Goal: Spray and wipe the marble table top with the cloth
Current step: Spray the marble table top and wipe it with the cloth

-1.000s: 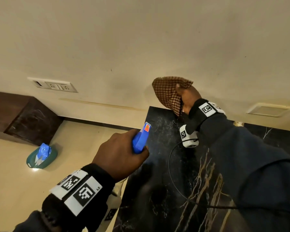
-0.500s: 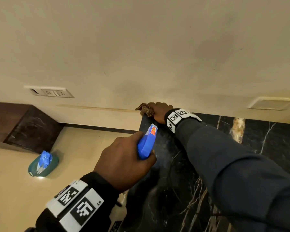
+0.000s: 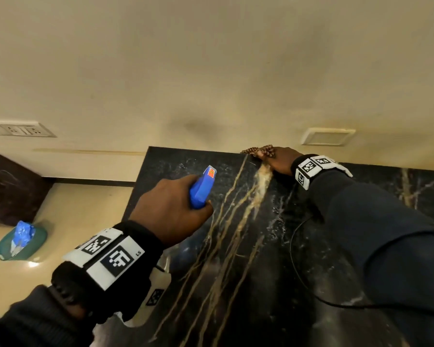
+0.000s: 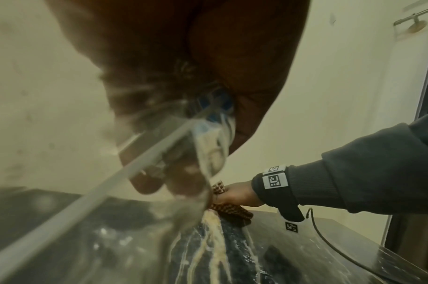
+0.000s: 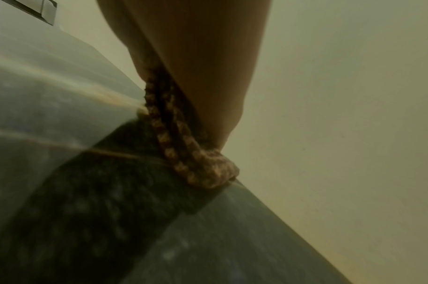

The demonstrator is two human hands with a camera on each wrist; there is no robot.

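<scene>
Cloth (image 3: 259,152): bunched at the surface's (image 3: 311,259) far edge by the wall, right hand (image 3: 280,162) pressing it down, grip curled round it. To wipe well, spread it flatter and pull long overlapping strokes toward the near edge. Spray bottle (image 3: 202,187): left hand's (image 3: 169,209) grip wrapped round it, above the left edge.

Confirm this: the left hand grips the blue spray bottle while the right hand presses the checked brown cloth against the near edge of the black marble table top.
Not the near edge. The head view shows the right hand pressing the checked brown cloth at the far edge of the black marble table top, against the wall. The left hand does grip the blue spray bottle.
</scene>
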